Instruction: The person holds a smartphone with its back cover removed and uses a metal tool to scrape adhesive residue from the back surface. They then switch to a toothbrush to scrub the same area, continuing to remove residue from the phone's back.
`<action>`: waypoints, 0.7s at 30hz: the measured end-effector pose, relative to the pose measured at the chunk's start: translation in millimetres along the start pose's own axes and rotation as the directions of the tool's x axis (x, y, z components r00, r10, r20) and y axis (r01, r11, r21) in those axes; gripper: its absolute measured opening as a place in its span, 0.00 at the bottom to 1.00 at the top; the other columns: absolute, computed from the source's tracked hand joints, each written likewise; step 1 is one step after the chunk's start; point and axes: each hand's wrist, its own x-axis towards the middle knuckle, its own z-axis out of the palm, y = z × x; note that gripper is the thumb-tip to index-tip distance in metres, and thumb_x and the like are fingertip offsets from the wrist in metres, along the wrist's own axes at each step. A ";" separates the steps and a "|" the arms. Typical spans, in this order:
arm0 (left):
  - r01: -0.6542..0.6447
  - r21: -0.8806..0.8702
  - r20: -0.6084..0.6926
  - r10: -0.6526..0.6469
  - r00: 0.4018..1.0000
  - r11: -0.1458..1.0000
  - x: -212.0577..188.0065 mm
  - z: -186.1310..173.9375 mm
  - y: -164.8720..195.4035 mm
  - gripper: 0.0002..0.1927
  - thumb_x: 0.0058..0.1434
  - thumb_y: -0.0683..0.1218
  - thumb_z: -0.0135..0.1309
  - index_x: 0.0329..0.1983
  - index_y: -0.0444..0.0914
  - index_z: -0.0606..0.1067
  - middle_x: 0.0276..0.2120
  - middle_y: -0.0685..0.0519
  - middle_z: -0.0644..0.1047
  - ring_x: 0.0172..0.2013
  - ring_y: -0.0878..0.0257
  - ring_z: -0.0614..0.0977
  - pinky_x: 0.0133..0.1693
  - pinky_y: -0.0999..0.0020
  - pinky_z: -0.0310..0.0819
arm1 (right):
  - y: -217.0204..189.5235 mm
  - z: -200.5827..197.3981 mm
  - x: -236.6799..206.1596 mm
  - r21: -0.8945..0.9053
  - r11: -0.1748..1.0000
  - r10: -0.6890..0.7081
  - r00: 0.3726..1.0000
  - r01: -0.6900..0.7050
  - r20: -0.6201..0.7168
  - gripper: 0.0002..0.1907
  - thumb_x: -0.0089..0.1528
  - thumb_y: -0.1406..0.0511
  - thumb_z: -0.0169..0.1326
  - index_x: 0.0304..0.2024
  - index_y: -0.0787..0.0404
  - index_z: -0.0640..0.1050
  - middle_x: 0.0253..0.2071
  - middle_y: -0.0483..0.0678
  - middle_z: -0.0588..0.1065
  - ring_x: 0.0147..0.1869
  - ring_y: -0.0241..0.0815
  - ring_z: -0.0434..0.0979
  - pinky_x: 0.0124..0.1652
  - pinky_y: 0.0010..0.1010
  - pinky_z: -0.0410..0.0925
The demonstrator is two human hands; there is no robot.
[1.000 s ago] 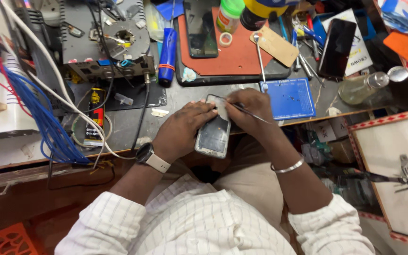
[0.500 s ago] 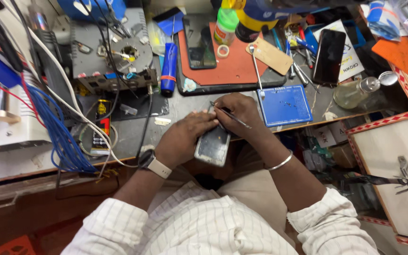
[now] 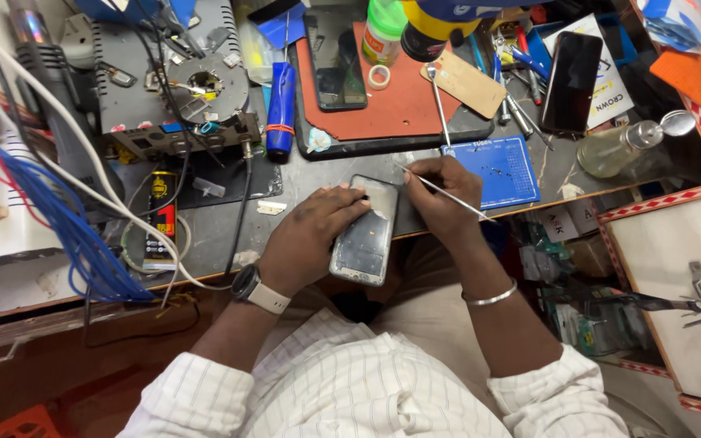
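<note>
My left hand (image 3: 310,235) grips an opened grey phone body (image 3: 364,231) by its left side and holds it over the front edge of the workbench. A watch sits on that wrist. My right hand (image 3: 440,195) pinches a thin metal tool (image 3: 440,188) whose tip points at the upper right corner of the phone. A metal bangle is on the right wrist. Just right of that hand lies a small blue mat (image 3: 496,166).
An orange work mat (image 3: 399,89) holds a dark phone (image 3: 334,57) and a tape roll. A blue-handled tool (image 3: 281,109), a grey repair station (image 3: 180,89), blue and white cables (image 3: 75,235), a black phone (image 3: 571,69) and a glass bottle (image 3: 622,150) crowd the bench.
The view has shifted so the bench sits lower in frame. Both hands stay on the phone; the right hand's tool has moved slightly at the phone's top corner.
</note>
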 end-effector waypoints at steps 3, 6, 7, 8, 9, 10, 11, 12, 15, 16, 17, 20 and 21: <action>0.027 0.056 -0.049 -0.025 0.999 0.998 4.5 -0.5 2.6 0.24 0.52 0.34 0.57 0.54 0.37 0.78 0.57 0.47 0.78 0.60 0.48 0.77 0.64 0.55 0.69 | -1.6 -6.9 -1.6 -0.048 0.999 -0.013 1.000 0.015 0.022 0.07 0.60 0.69 0.66 0.37 0.65 0.79 0.36 0.49 0.83 0.38 0.35 0.85 0.40 0.25 0.76; 0.060 0.066 -0.082 -0.054 0.995 0.996 6.6 -0.4 4.5 0.21 0.49 0.36 0.61 0.49 0.36 0.79 0.54 0.47 0.78 0.58 0.48 0.76 0.60 0.53 0.70 | -1.2 -9.7 -3.3 -0.072 0.997 -0.016 0.997 0.022 0.079 0.06 0.60 0.70 0.65 0.36 0.65 0.80 0.38 0.50 0.83 0.40 0.37 0.86 0.41 0.26 0.77; 0.062 0.067 -0.100 -0.055 0.993 0.996 6.6 -0.3 4.5 0.20 0.48 0.38 0.63 0.47 0.36 0.79 0.54 0.47 0.78 0.57 0.47 0.76 0.58 0.52 0.69 | -0.8 -9.1 -3.2 -0.078 0.996 -0.023 0.996 0.030 0.092 0.06 0.59 0.70 0.65 0.36 0.65 0.80 0.38 0.50 0.83 0.40 0.38 0.86 0.41 0.27 0.77; 0.044 0.070 -0.108 -0.036 0.994 0.997 6.5 0.0 4.6 0.19 0.48 0.39 0.63 0.45 0.35 0.79 0.54 0.47 0.78 0.59 0.46 0.75 0.58 0.51 0.69 | -0.6 -8.5 -2.8 -0.086 0.995 -0.033 0.994 0.042 0.102 0.06 0.59 0.70 0.65 0.36 0.65 0.80 0.38 0.50 0.83 0.40 0.38 0.86 0.41 0.27 0.77; 0.027 0.072 -0.116 -0.019 0.993 0.997 6.2 0.2 4.3 0.19 0.47 0.40 0.64 0.44 0.35 0.79 0.54 0.46 0.78 0.60 0.46 0.74 0.59 0.51 0.68 | -0.7 -7.3 -2.7 -0.093 0.994 -0.043 0.993 0.054 0.113 0.06 0.59 0.70 0.65 0.36 0.65 0.80 0.39 0.50 0.83 0.41 0.38 0.86 0.41 0.27 0.77; 0.013 0.074 -0.125 -0.004 0.992 0.997 5.6 0.5 4.1 0.18 0.47 0.40 0.65 0.43 0.35 0.79 0.55 0.46 0.78 0.61 0.45 0.73 0.59 0.50 0.67 | -1.2 -6.5 -2.3 -0.100 0.993 -0.053 0.991 0.066 0.127 0.06 0.59 0.70 0.65 0.36 0.64 0.80 0.39 0.50 0.83 0.41 0.38 0.86 0.42 0.27 0.77; 0.017 0.100 -0.108 -0.006 0.994 0.995 4.8 0.7 3.6 0.17 0.48 0.39 0.63 0.44 0.36 0.79 0.55 0.48 0.78 0.62 0.46 0.74 0.60 0.51 0.67 | -2.0 -5.6 -2.1 -0.100 0.992 -0.069 0.988 0.083 0.137 0.06 0.59 0.70 0.65 0.36 0.64 0.80 0.39 0.50 0.83 0.42 0.38 0.86 0.42 0.27 0.77; 0.019 0.126 -0.091 -0.007 0.996 0.992 4.0 0.9 3.2 0.17 0.49 0.37 0.61 0.45 0.37 0.80 0.55 0.50 0.78 0.62 0.48 0.74 0.61 0.52 0.67 | -3.0 -5.1 -2.1 -0.102 0.990 -0.085 0.986 0.101 0.146 0.06 0.60 0.70 0.65 0.37 0.64 0.80 0.40 0.50 0.84 0.42 0.38 0.86 0.43 0.27 0.76; -0.006 0.136 -0.083 0.017 0.996 0.991 0.9 1.0 2.2 0.19 0.51 0.37 0.60 0.48 0.40 0.82 0.55 0.51 0.78 0.61 0.49 0.74 0.61 0.52 0.67 | -5.6 -3.2 -1.8 -0.072 0.997 0.005 0.987 0.007 0.161 0.07 0.60 0.68 0.66 0.38 0.63 0.82 0.38 0.49 0.84 0.40 0.35 0.84 0.40 0.25 0.75; -0.018 0.128 -0.085 0.029 0.996 0.992 -0.1 0.6 2.1 0.19 0.52 0.38 0.61 0.49 0.42 0.82 0.54 0.51 0.77 0.60 0.48 0.74 0.60 0.51 0.67 | -6.1 -1.9 -1.9 -0.055 0.997 0.060 0.985 -0.051 0.165 0.08 0.60 0.67 0.66 0.38 0.63 0.82 0.36 0.48 0.84 0.38 0.35 0.84 0.39 0.24 0.75; -0.022 0.152 -0.090 0.036 0.995 0.988 -1.3 0.3 2.0 0.20 0.51 0.37 0.60 0.49 0.42 0.82 0.54 0.51 0.77 0.61 0.48 0.74 0.60 0.51 0.67 | -6.3 0.1 -2.3 -0.019 0.996 0.086 0.983 -0.084 0.165 0.08 0.60 0.67 0.66 0.39 0.63 0.82 0.36 0.48 0.83 0.38 0.34 0.83 0.39 0.24 0.74; -0.014 0.223 -0.122 0.043 0.992 0.975 -4.2 -1.3 2.6 0.21 0.50 0.36 0.58 0.48 0.42 0.82 0.54 0.50 0.77 0.61 0.46 0.74 0.60 0.52 0.67 | -6.0 7.6 -4.2 0.019 0.988 0.146 0.976 -0.152 0.164 0.08 0.62 0.66 0.65 0.41 0.64 0.82 0.36 0.47 0.83 0.37 0.33 0.82 0.39 0.23 0.74; -0.007 0.250 -0.149 0.045 0.988 0.968 -4.7 -1.8 2.8 0.21 0.49 0.35 0.57 0.48 0.41 0.82 0.53 0.50 0.77 0.61 0.45 0.74 0.60 0.52 0.68 | -5.8 9.5 -4.4 -0.016 0.989 0.145 0.977 -0.145 0.155 0.08 0.62 0.66 0.65 0.41 0.64 0.82 0.36 0.47 0.83 0.37 0.34 0.82 0.39 0.24 0.74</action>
